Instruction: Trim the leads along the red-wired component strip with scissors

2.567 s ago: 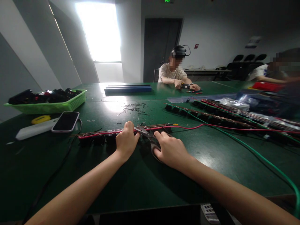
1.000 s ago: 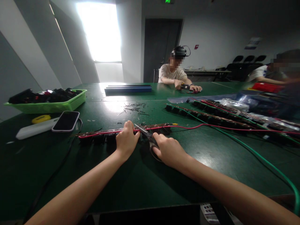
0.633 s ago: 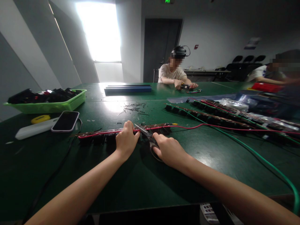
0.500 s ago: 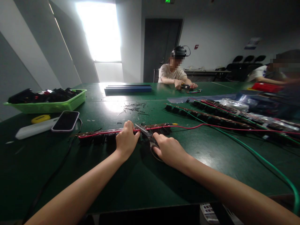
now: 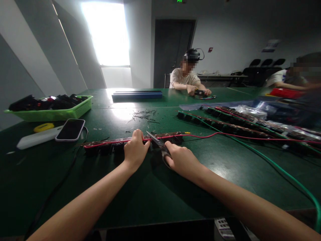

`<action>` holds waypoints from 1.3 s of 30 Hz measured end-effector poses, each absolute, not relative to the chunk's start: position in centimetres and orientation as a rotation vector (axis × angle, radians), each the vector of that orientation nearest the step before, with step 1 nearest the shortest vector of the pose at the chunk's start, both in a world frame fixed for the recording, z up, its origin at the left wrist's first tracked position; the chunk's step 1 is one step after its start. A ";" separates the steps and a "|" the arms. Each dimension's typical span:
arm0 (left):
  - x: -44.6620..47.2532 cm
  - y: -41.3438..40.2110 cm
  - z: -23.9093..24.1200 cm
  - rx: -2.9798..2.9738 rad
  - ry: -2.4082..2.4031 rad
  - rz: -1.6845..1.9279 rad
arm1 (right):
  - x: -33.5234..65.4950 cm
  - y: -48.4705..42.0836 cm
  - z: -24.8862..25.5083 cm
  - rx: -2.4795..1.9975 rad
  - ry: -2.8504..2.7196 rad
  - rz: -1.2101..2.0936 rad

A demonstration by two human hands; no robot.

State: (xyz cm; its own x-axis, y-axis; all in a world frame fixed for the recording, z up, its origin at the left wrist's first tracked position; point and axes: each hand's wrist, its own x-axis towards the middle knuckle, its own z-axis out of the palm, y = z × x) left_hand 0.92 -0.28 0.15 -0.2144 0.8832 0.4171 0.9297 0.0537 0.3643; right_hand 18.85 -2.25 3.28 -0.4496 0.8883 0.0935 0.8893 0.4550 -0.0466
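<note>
A long strip of black blocks (image 5: 119,148) with bare rods and a red wire (image 5: 100,144) along its top lies on the green table in front of me. My left hand (image 5: 135,149) is closed around the strip near its middle, thumb toward the right. In my right hand (image 5: 182,155) is a pair of scissors (image 5: 158,142), fingers wrapped round the dark handles. The blades point up and left across the strip, just right of my left thumb. Whether the blades touch the wire, I cannot tell.
Thin black offcuts (image 5: 144,115) lie beyond the strip. At left are a phone (image 5: 70,130), a yellow disc (image 5: 43,127) and a green basket (image 5: 52,113) of black parts. More wired strips (image 5: 225,127) and a green wire (image 5: 276,164) extend right. A person (image 5: 185,78) works across the table.
My right hand and the scissors have shifted very slightly, with the blade tips moving a little to the right. My left hand stays on the strip.
</note>
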 end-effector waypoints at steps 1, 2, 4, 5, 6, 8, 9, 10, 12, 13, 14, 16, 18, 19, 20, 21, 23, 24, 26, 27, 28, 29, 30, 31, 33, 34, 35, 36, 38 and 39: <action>0.9 -0.3 0.1 -1.918 -2.214 -0.886 | 18.9 -2.2 3.3 -1.594 -2.577 -0.014; 0.9 -0.3 0.1 -1.921 -2.209 -0.895 | 19.0 -2.1 3.2 -1.601 -2.562 -0.012; 0.9 -0.3 -0.1 -1.933 -2.198 -0.909 | 19.3 -2.0 3.3 -1.612 -2.532 0.001; 0.9 -0.3 -0.1 -1.939 -2.195 -0.913 | 19.4 -1.9 3.3 -1.614 -2.517 0.009; 0.9 -0.3 -0.1 -1.944 -2.190 -0.916 | 19.4 -1.9 3.3 -1.611 -2.505 0.020; 0.8 -0.4 -0.2 -1.954 -2.172 -0.920 | 19.5 -1.7 3.2 -1.598 -2.486 0.051; 0.7 -0.4 -0.2 -1.960 -2.159 -0.923 | 19.6 -1.7 3.2 -1.589 -2.479 0.070; 0.7 -0.4 -0.2 -1.970 -2.145 -0.926 | 19.6 -1.6 3.2 -1.578 -2.471 0.088; 0.6 -0.5 -0.1 -2.008 -2.110 -0.938 | 19.7 -1.5 3.1 -1.552 -2.449 0.126; 0.5 -0.5 -0.2 -2.040 -2.089 -0.943 | 19.8 -1.5 3.1 -1.536 -2.432 0.143; 0.5 -0.5 -0.2 -2.077 -2.065 -0.947 | 19.9 -1.4 3.1 -1.519 -2.412 0.160; 0.5 -0.5 -0.2 -2.146 -2.021 -0.943 | 20.1 -1.3 3.1 -1.488 -2.373 0.187; 0.6 -0.6 -0.3 -2.179 -2.000 -0.924 | 20.3 -1.1 3.1 -1.490 -2.345 0.202; 0.6 -0.6 -0.3 -2.179 -2.000 -0.912 | 20.4 -1.1 3.1 -1.497 -2.331 0.206; 0.7 -0.7 -0.3 -2.174 -2.007 -0.899 | 20.5 -1.0 3.1 -1.503 -2.323 0.213; 0.8 -0.7 -0.2 -2.164 -2.016 -0.887 | 20.5 -0.9 3.1 -1.506 -2.317 0.222; 0.9 -0.8 -0.2 -2.145 -2.035 -0.872 | 20.6 -0.9 3.1 -1.507 -2.309 0.241; 0.9 -0.8 -0.1 -2.135 -2.041 -0.868 | 20.6 -0.8 3.1 -1.504 -2.309 0.250; 0.8 -0.9 0.0 -2.116 -2.050 -0.864 | 20.6 -0.8 3.1 -1.500 -2.313 0.269; 0.8 -0.9 0.1 -2.106 -2.055 -0.862 | 20.6 -0.9 3.0 -1.499 -2.317 0.276; 0.7 -0.9 0.1 -2.094 -2.062 -0.860 | 20.6 -0.9 3.0 -1.500 -2.320 0.280; 0.7 -1.0 0.2 -2.083 -2.069 -0.859 | 20.6 -0.9 3.0 -1.503 -2.322 0.282; 0.6 -1.0 0.2 -2.075 -2.074 -0.857 | 20.7 -0.9 3.0 -1.506 -2.323 0.283; 0.5 -1.1 0.2 -2.068 -2.079 -0.856 | 20.7 -0.9 2.9 -1.509 -2.323 0.285; 0.5 -1.1 0.3 -2.059 -2.090 -0.852 | 20.7 -0.9 2.9 -1.509 -2.327 0.294; 0.4 -1.1 0.3 -2.058 -2.096 -0.849 | 20.7 -1.0 2.8 -1.505 -2.332 0.300; 0.4 -1.1 0.3 -2.060 -2.102 -0.846 | 20.7 -1.0 2.8 -1.500 -2.338 0.302; 0.5 -1.1 0.3 -2.068 -2.105 -0.844 | 20.6 -1.0 2.8 -1.498 -2.346 0.298; 0.5 -1.2 0.3 -2.087 -2.107 -0.839 | 20.5 -1.1 2.8 -1.501 -2.363 0.278; 0.6 -1.2 0.3 -2.095 -2.108 -0.835 | 20.4 -1.1 2.9 -1.506 -2.373 0.266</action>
State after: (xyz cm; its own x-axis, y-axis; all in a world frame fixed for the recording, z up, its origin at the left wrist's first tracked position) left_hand 0.57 -1.19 0.34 -0.0781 0.9115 0.4039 0.9408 -0.0667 0.3323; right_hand 20.44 -1.12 2.86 -0.3950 0.9037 0.1650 0.8447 0.4280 -0.3213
